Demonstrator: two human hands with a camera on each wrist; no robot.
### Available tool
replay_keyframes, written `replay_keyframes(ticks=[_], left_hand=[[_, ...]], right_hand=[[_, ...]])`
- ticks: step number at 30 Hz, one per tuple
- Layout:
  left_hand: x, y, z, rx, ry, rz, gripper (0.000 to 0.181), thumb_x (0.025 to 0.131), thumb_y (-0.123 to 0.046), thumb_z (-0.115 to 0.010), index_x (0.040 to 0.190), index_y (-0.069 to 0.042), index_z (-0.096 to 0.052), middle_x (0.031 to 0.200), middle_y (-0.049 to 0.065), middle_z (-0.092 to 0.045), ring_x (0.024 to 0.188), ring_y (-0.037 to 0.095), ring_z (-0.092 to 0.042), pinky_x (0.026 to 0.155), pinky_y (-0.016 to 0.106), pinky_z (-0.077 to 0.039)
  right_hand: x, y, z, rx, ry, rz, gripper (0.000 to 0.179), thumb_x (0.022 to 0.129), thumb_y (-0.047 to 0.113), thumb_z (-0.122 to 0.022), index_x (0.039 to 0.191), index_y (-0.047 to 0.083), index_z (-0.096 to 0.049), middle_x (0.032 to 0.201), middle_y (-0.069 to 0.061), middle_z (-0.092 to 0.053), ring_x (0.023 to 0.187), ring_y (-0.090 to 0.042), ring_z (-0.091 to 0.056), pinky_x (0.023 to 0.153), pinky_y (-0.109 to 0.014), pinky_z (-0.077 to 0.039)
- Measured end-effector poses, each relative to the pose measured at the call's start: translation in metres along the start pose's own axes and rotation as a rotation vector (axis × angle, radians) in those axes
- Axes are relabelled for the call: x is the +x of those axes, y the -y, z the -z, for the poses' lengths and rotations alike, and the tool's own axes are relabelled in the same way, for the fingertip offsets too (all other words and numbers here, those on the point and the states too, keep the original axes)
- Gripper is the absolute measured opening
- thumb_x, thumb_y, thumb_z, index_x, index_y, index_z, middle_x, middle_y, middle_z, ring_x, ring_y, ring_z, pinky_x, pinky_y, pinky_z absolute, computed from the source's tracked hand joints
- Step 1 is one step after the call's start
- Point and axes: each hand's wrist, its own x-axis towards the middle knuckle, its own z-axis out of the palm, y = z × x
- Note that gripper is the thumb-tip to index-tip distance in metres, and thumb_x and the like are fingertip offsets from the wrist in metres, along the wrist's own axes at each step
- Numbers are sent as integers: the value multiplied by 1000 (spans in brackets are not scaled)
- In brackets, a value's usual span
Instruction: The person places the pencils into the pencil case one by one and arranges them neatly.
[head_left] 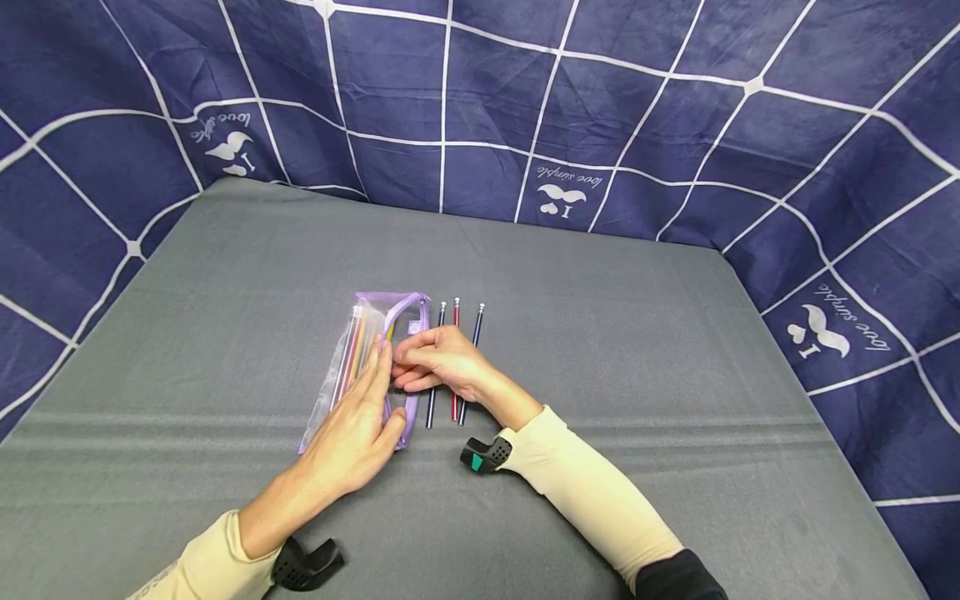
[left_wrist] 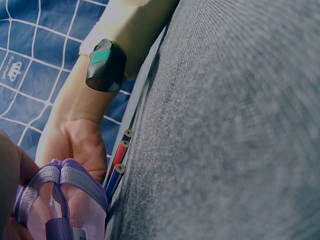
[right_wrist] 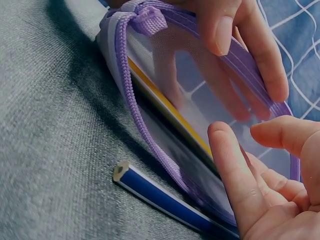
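Note:
A clear, mesh-sided pencil case (head_left: 318, 421) with purple zip edging lies on the grey table, its mouth spread open toward the right. Several coloured pencils (head_left: 347, 358) show through its side. My left hand (head_left: 352, 442) lies along the case and holds its upper edge, with some fingers visible through the mesh. At the mouth is my right hand (head_left: 444, 362), fingers loosely bent and nothing seen between them. A yellow pencil (right_wrist: 170, 107) lies inside the case, running behind a right fingertip. Just outside the lower edge lies a blue pencil (right_wrist: 160, 195), partly under the right hand in the head view.
A red pencil (head_left: 455, 407) and a dark blue pencil (head_left: 478, 323) lie side by side right of the case. The grey cloth-covered table (head_left: 637, 350) extends around everything. A blue curtain (head_left: 495, 100) with white lines hangs behind and at both sides.

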Motion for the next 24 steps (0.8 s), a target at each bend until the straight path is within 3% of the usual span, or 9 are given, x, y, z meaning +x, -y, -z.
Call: replay_keyframes(ticks=[24], left_hand=[[0, -1, 0, -3, -10, -1, 80, 90, -8, -59, 153, 12, -14, 161, 26, -10, 147, 36, -18, 117, 50, -20]], right_hand=[[-3, 4, 10, -15, -17, 27, 30, 94, -2, -59, 120, -18, -57, 75, -9, -69, 65, -15, -70, 63, -28, -59]])
